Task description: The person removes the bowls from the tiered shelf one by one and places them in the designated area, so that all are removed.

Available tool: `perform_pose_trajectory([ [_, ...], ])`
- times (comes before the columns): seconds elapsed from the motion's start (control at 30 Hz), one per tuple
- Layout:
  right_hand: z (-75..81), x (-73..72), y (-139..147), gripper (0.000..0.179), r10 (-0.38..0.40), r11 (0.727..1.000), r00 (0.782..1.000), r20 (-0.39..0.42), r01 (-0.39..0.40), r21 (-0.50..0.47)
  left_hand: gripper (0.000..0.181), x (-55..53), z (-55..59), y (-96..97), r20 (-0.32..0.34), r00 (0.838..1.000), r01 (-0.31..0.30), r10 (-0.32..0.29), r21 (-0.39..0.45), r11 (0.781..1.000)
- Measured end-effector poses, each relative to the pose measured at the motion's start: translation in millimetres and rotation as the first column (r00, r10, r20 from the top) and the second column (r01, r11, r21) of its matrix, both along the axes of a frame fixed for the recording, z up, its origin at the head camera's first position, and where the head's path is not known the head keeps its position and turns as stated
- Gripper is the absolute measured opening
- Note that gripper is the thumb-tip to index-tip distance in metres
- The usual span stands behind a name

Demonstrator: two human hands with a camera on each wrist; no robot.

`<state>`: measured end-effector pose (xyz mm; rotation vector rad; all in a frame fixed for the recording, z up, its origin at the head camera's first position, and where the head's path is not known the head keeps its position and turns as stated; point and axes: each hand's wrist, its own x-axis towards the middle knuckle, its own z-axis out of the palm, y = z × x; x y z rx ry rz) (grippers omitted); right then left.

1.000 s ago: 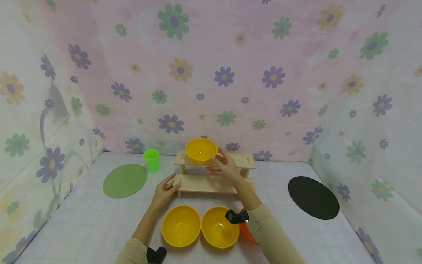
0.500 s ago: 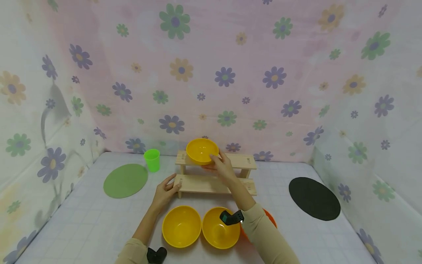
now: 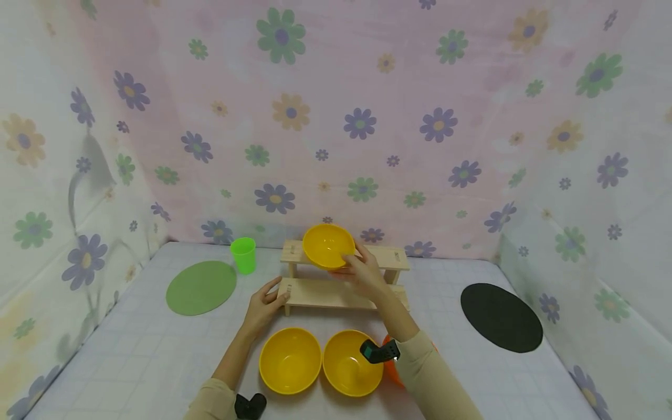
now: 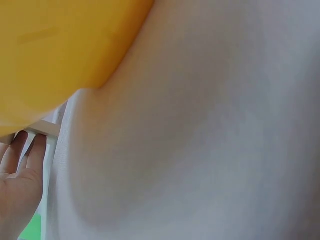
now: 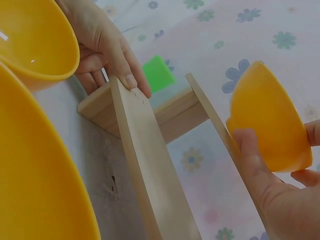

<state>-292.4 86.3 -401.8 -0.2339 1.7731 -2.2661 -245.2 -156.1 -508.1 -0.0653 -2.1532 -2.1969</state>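
Observation:
My right hand [image 3: 364,277] holds a small yellow bowl [image 3: 328,246] by its right side, over the upper board of a two-step wooden stand [image 3: 336,293]. In the right wrist view, the bowl [image 5: 270,117] is tilted and its base is close to the upper board; whether they touch I cannot tell. At the left end of the lower board, my left hand [image 3: 262,306] grips the wood, thumb on top. Two larger yellow bowls, a left one [image 3: 290,360] and a right one [image 3: 352,367], stand side by side in front of the stand. An orange bowl [image 3: 392,372] is mostly hidden by my right forearm.
A bright green cup [image 3: 244,255] stands left of the stand, beside a round green mat [image 3: 202,288]. On the right lies a dark round mat [image 3: 501,318]. Flowered cloth [image 3: 399,87] hangs behind and along both sides of the table.
The small bowl has shifted slightly right and towards me in my right hand, whose fingers have closed on its rim. My left hand stays on the stand.

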Motion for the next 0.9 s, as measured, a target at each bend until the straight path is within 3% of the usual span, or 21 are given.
perform_pose_trajectory([
  [0.2,2.8,10.0,17.2,0.066,0.003,0.998,1.0,0.016,-0.004,0.067,0.06,-0.1,0.9,0.8,0.023,1.0,-0.001,0.0,0.022,1.0],
  [0.63,-3.8,34.9,69.3,0.06,0.086,0.972,0.995,-0.05,-0.073,0.221,0.06,1.4,2.0,1.5,0.02,1.0,-0.019,0.019,0.018,1.0],
  [0.9,-8.5,53.3,112.1,0.063,0.057,0.962,0.998,-0.034,-0.046,0.271,0.061,1.2,0.8,0.9,0.029,1.0,-0.012,0.011,0.035,0.999],
])
